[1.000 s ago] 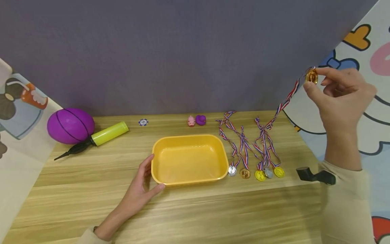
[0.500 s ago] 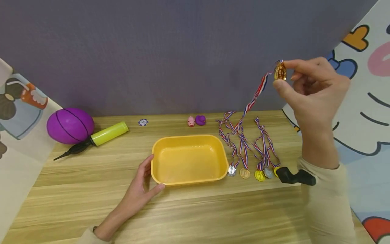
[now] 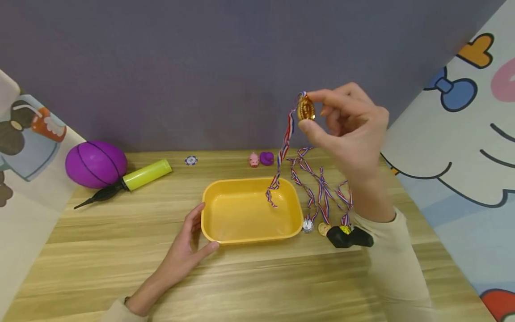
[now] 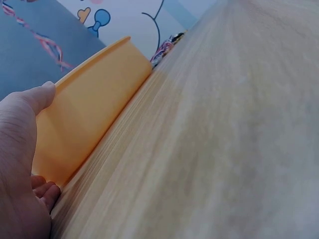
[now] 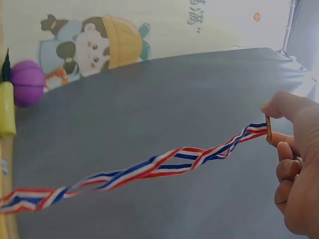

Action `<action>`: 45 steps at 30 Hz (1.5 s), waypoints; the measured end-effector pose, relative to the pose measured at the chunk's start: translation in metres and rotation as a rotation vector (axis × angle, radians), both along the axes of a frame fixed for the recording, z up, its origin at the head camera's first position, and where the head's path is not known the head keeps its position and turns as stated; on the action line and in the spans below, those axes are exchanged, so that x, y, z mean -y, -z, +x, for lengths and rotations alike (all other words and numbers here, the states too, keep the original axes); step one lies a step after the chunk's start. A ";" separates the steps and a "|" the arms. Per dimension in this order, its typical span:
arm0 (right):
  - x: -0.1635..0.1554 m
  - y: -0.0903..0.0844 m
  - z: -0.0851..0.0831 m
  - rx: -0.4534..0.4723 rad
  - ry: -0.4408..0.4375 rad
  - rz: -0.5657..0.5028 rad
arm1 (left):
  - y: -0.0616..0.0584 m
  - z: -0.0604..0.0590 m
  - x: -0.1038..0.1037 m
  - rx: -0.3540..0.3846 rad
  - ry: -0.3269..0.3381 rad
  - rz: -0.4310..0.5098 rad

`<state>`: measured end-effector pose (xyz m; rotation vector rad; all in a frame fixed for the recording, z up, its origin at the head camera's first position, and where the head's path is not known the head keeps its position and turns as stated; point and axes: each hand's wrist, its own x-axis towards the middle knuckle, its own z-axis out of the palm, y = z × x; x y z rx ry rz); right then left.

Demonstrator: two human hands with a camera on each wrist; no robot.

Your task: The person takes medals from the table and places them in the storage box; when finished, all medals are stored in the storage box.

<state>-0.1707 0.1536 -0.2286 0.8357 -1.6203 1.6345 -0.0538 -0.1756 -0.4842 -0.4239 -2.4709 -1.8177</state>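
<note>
Head view: right hand [image 3: 346,125] raised above desk [image 3: 120,268], pinching gold medal [image 3: 306,108]; ribbon [image 3: 281,156] dangling over yellow tray [image 3: 209,223] at desk centre. Left hand [image 3: 185,250] relaxed, touching tray's left front corner.

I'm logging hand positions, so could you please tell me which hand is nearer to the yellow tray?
Left. The left hand rests against the near left corner of the yellow tray. The right hand is raised above its far right side, pinching a gold medal.
</note>
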 end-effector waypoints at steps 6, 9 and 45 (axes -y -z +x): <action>0.017 0.028 0.005 0.071 -0.035 0.152 | 0.000 -0.001 -0.001 0.008 0.007 0.015; 0.026 0.045 0.006 0.102 -0.062 0.206 | 0.000 -0.001 -0.002 0.014 0.012 0.026; 0.094 0.181 0.034 0.418 -0.080 0.962 | -0.004 0.000 -0.002 -0.012 0.002 -0.028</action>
